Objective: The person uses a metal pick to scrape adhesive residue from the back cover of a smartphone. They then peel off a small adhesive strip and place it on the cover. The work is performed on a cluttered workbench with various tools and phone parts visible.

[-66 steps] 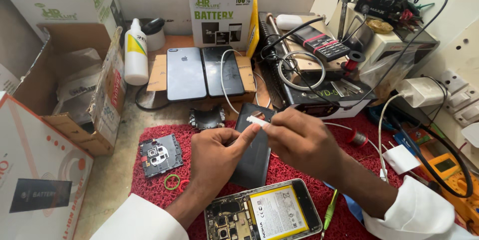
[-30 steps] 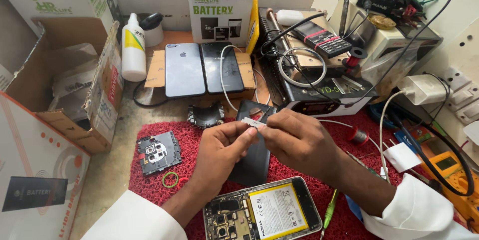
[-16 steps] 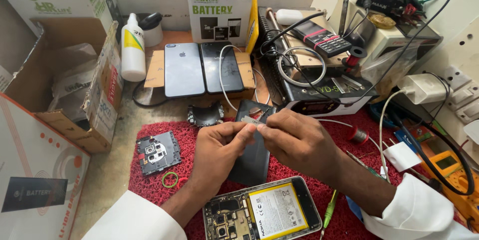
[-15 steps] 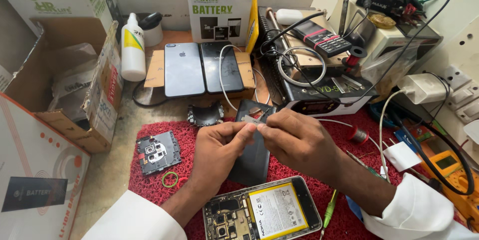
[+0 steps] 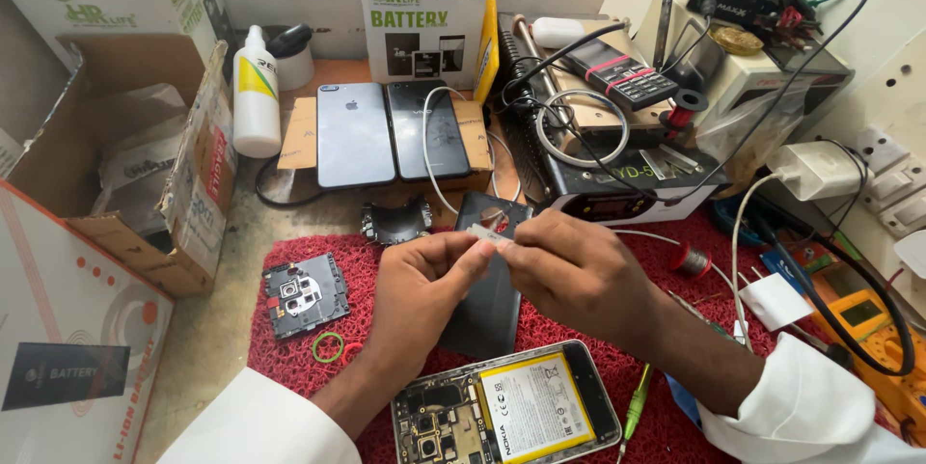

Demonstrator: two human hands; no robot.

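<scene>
My left hand [image 5: 424, 286] and my right hand [image 5: 569, 266] meet over a red mat [image 5: 289, 358], both pinching a small pale strip [image 5: 485, 232] between fingertips. Under them lies a dark phone back cover [image 5: 492, 300]. Near my wrists sits an opened phone [image 5: 506, 416] with its yellow-edged battery and circuit boards showing. A small dark camera-frame part [image 5: 305, 292] rests on the mat to the left, with a green ring [image 5: 328, 346] beside it.
Two phones [image 5: 391, 131] lie face down on cardboard at the back, next to a white bottle [image 5: 256, 93]. Cardboard boxes [image 5: 116, 165] stand left. A heating station [image 5: 617, 189], cables, a solder spool [image 5: 691, 259] and a yellow meter [image 5: 863, 314] crowd the right.
Both hands have stayed over the back cover, working the small strip with slight finger shifts. The view has drifted a little; nothing else moved.
</scene>
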